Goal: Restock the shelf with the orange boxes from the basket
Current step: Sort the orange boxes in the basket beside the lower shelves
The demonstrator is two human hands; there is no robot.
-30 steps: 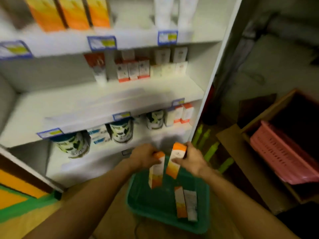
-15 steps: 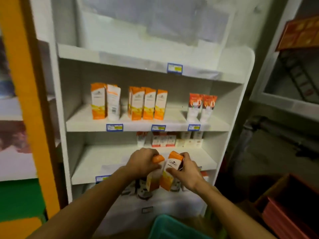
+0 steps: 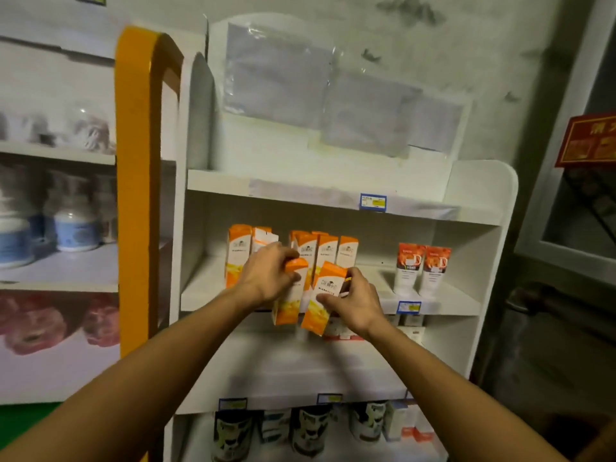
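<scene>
hands: left (image 3: 266,275), right (image 3: 355,303) | each grips orange box | at shelf (image 3: 443,303)

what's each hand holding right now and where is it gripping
Each holds one orange box by its top end: left hand on the left box, right hand on the right box.

Orange-and-white boxes (image 3: 346,250), white shelf (image 3: 433,303), seemingly red-orange tubes (image 3: 423,271)
</scene>
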